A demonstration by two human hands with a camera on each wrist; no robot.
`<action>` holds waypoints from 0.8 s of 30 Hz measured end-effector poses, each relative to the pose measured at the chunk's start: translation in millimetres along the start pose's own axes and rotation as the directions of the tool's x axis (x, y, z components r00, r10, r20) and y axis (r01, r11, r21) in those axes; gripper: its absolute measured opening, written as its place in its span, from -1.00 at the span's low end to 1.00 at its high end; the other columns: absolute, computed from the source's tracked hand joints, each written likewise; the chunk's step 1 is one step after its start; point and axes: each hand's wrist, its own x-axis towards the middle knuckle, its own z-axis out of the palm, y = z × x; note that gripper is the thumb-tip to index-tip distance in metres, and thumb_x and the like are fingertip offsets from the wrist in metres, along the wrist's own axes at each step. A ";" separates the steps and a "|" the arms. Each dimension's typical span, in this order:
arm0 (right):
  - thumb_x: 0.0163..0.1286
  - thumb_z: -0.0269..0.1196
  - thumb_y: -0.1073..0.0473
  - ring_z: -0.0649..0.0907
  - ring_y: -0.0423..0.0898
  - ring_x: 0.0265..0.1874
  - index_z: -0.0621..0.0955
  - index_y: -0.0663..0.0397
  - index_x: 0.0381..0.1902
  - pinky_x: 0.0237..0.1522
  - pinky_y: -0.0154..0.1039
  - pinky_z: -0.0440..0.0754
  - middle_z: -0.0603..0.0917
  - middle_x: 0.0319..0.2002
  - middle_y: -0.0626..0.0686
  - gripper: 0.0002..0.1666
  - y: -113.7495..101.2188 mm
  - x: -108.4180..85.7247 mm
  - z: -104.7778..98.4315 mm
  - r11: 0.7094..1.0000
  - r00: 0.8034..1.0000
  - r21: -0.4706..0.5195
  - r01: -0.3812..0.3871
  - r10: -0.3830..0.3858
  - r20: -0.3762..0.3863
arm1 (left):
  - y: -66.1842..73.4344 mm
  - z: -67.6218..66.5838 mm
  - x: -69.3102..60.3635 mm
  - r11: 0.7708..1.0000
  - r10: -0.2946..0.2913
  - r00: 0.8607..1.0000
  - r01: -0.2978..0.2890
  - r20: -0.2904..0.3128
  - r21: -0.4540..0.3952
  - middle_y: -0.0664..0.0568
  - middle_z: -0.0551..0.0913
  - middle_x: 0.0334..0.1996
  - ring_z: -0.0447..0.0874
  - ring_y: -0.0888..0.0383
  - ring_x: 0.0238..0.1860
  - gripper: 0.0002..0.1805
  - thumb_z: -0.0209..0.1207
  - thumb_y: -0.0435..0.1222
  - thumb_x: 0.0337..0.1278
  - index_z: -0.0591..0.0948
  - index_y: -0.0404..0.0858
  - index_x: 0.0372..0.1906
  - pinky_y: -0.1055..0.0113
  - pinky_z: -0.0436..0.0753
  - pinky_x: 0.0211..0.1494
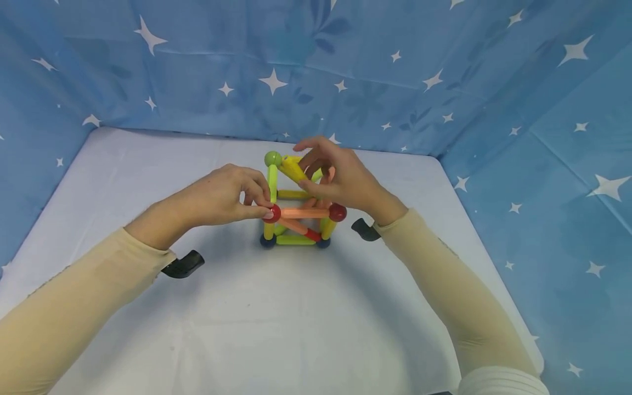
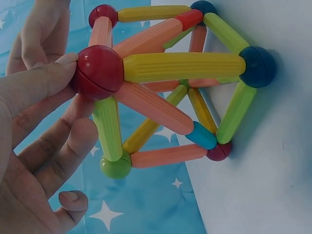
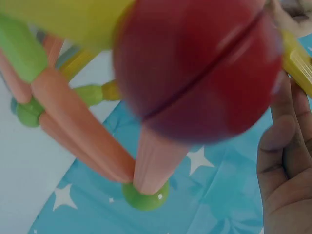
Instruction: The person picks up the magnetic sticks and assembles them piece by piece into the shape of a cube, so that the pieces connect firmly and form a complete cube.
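Note:
A frame of coloured rods and balls, like a magnetic building set, stands on the white table. My left hand (image 1: 222,192) pinches the red ball (image 1: 272,213) at its upper front left corner. In the left wrist view the thumb presses that red ball (image 2: 99,72), and the other fingers spread behind it. Over the back of the frame, my right hand (image 1: 343,175) holds a yellow rod (image 1: 294,170) between thumb and fingers. The rod's far end lies close to a green ball (image 1: 273,159); whether they touch, I cannot tell. A second red ball (image 1: 338,212) sits at the front right corner.
Dark blue balls (image 1: 268,240) form the frame's lower front corners on the white table (image 1: 237,318). Black curved pieces (image 1: 184,264) stick out beneath both wrists. A blue curtain (image 1: 197,71) with white stars hangs behind and at the sides.

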 end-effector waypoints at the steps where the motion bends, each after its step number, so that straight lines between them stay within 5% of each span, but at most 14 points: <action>1: 0.33 0.39 0.26 0.71 -0.24 -0.25 0.46 0.01 0.34 -0.35 -0.13 0.65 0.63 -0.12 -0.05 -0.35 -0.8 -0.2 0.1 1.000 1.000 0.026 -0.001 0.001 0.006 | -0.2 0.0 -0.1 1.000 0.000 1.000 0.000 0.000 -0.001 0.15 0.66 -0.18 0.49 0.17 -0.36 -0.91 0.42 -0.19 0.20 0.80 -0.02 -0.42 0.18 0.49 -0.32; 4: 0.35 0.35 0.30 0.75 -0.17 -0.19 0.44 0.01 0.40 -0.23 -0.15 0.69 0.59 0.02 0.05 -0.32 -2.4 0.4 -0.1 0.996 0.999 0.084 -0.016 0.013 0.040 | -0.5 0.1 -0.4 1.000 -0.001 1.000 0.001 -0.001 -0.003 0.15 0.66 -0.18 0.49 0.17 -0.36 -0.90 0.41 -0.19 0.20 0.80 -0.02 -0.42 0.18 0.49 -0.32; 8: 0.30 0.42 0.28 0.73 -0.12 -0.13 0.57 0.12 0.03 -0.05 -0.14 0.68 0.63 0.00 0.05 -0.63 -2.2 0.1 -3.5 0.993 0.997 0.104 -0.062 0.056 0.053 | -0.6 0.5 -0.5 1.000 0.006 1.000 -0.006 -0.007 0.003 0.15 0.66 -0.19 0.50 0.17 -0.36 -0.90 0.42 -0.19 0.19 0.79 -0.04 -0.42 0.18 0.50 -0.32; 12: 0.23 0.50 0.26 0.68 -0.10 -0.15 0.53 0.13 -0.25 -0.03 -0.14 0.66 0.64 -0.20 0.00 -0.68 1.5 -2.7 -7.3 0.983 0.991 0.136 -0.122 0.114 0.066 | 0.1 0.5 -0.2 1.000 0.010 1.000 -0.010 -0.008 0.003 0.16 0.66 -0.20 0.51 0.18 -0.36 -0.91 0.43 -0.19 0.18 0.79 -0.04 -0.41 0.18 0.51 -0.30; 17: 0.28 0.48 0.18 0.74 -0.15 -0.25 0.70 0.11 -0.11 -0.06 -0.14 0.67 0.73 -0.20 -0.09 -0.74 7.7 -5.0 -6.4 0.984 0.981 0.119 -0.133 0.114 0.158 | 0.7 -0.4 -0.6 1.000 -0.004 1.000 0.004 -0.003 0.000 0.16 0.66 -0.19 0.50 0.16 -0.34 -0.91 0.44 -0.18 0.18 0.79 -0.03 -0.42 0.18 0.51 -0.31; 24: 0.29 0.46 0.16 0.75 -0.12 -0.41 0.76 0.03 -0.01 -0.37 -0.13 0.71 0.71 -0.11 -0.15 -0.69 12.4 -0.6 -1.2 0.988 0.969 0.061 -0.142 0.126 0.212 | 0.9 -0.2 -0.9 1.000 -0.019 1.000 0.019 -0.003 0.000 0.15 0.66 -0.18 0.51 0.15 -0.33 -0.91 0.44 -0.18 0.17 0.79 -0.04 -0.41 0.19 0.51 -0.30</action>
